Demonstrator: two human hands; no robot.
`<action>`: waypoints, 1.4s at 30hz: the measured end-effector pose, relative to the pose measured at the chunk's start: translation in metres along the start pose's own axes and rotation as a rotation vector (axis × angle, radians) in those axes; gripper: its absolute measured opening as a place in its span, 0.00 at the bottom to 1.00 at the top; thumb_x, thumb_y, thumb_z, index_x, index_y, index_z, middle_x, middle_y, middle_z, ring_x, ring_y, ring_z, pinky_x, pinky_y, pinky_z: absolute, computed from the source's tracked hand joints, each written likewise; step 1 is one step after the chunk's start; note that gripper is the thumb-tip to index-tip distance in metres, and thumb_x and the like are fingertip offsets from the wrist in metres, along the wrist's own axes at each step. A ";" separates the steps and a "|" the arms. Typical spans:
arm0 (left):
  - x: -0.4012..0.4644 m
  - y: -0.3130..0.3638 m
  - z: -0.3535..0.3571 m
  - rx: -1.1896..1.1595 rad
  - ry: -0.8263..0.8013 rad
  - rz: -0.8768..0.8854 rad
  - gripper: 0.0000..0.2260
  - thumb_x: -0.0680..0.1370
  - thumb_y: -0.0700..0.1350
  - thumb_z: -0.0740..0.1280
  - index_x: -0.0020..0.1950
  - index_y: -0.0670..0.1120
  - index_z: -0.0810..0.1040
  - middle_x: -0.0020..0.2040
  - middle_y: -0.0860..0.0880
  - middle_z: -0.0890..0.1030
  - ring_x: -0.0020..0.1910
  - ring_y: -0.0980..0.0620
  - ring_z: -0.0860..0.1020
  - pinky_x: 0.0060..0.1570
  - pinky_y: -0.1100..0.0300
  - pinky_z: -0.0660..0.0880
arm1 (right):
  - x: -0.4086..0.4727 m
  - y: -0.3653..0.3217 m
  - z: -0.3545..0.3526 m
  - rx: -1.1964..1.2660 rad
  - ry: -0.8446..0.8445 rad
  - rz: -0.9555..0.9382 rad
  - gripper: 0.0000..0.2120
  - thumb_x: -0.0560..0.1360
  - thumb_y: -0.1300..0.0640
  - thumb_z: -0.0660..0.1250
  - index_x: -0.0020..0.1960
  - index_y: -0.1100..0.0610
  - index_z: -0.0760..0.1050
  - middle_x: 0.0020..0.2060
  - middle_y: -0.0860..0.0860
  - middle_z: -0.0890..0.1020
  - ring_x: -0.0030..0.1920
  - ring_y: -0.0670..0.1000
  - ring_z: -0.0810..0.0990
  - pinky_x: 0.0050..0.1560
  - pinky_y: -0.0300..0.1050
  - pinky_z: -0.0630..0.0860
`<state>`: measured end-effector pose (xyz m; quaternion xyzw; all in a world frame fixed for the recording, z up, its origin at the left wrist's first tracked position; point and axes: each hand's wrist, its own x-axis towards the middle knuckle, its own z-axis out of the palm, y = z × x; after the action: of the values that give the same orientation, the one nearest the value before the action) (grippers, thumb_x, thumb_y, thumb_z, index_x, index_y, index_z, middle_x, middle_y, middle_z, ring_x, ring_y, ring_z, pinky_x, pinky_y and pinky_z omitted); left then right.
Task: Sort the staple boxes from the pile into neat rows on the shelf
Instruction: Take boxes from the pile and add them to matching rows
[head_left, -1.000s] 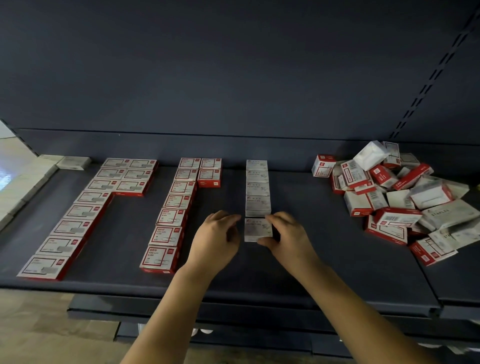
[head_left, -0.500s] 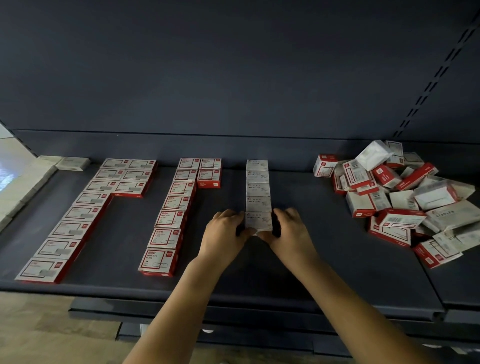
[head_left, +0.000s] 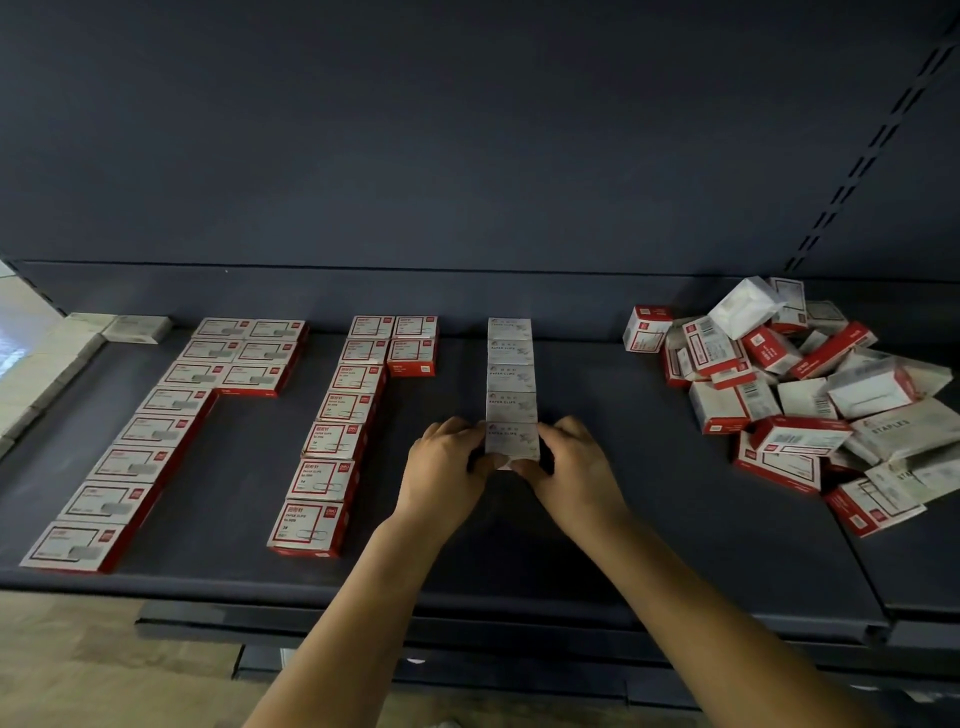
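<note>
Dark blue-grey shelf (head_left: 649, 530) under both hands. Front white box (head_left: 511, 441) pinched from both sides: left hand (head_left: 447, 470) with fingers (head_left: 467, 427) curled round its left edge, right hand (head_left: 574, 467) with fingers (head_left: 558, 428) curled round its right edge, thumbs meeting at the near side. Box flat on the shelf, touching the next one in the middle white row (head_left: 510, 364), five deep, running straight back to the rear wall. Left of it, a red-and-white row (head_left: 340, 421), doubled at the back. Further left, another red-and-white row (head_left: 150, 441) slanting toward the front corner, also doubled at the back. Well apart on the right, the jumbled pile (head_left: 800, 400), boxes tilted and overlapping.
</note>
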<state>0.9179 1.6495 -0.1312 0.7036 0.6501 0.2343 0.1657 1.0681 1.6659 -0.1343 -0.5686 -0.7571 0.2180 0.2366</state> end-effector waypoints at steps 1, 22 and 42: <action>0.000 0.001 -0.001 0.001 -0.002 -0.008 0.16 0.76 0.47 0.67 0.64 0.48 0.76 0.56 0.47 0.78 0.57 0.47 0.73 0.56 0.55 0.71 | 0.000 0.000 0.000 -0.003 -0.003 -0.001 0.22 0.73 0.54 0.69 0.66 0.55 0.72 0.54 0.53 0.72 0.55 0.51 0.73 0.56 0.37 0.69; -0.015 0.107 0.036 0.048 0.075 0.218 0.20 0.71 0.47 0.66 0.60 0.39 0.78 0.53 0.42 0.79 0.52 0.39 0.77 0.50 0.47 0.77 | -0.055 0.075 -0.090 0.025 0.193 -0.072 0.15 0.70 0.64 0.71 0.57 0.63 0.78 0.51 0.58 0.80 0.52 0.57 0.78 0.52 0.43 0.72; -0.010 0.191 0.109 0.039 -0.044 0.172 0.20 0.77 0.47 0.65 0.69 0.48 0.71 0.66 0.49 0.73 0.65 0.49 0.68 0.63 0.61 0.64 | -0.032 0.162 -0.192 -0.436 0.092 -0.014 0.15 0.73 0.62 0.65 0.59 0.54 0.76 0.53 0.50 0.80 0.56 0.52 0.74 0.58 0.46 0.69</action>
<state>1.1367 1.6277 -0.1203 0.7649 0.5878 0.2198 0.1453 1.3148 1.6889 -0.0825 -0.6105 -0.7786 0.0214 0.1438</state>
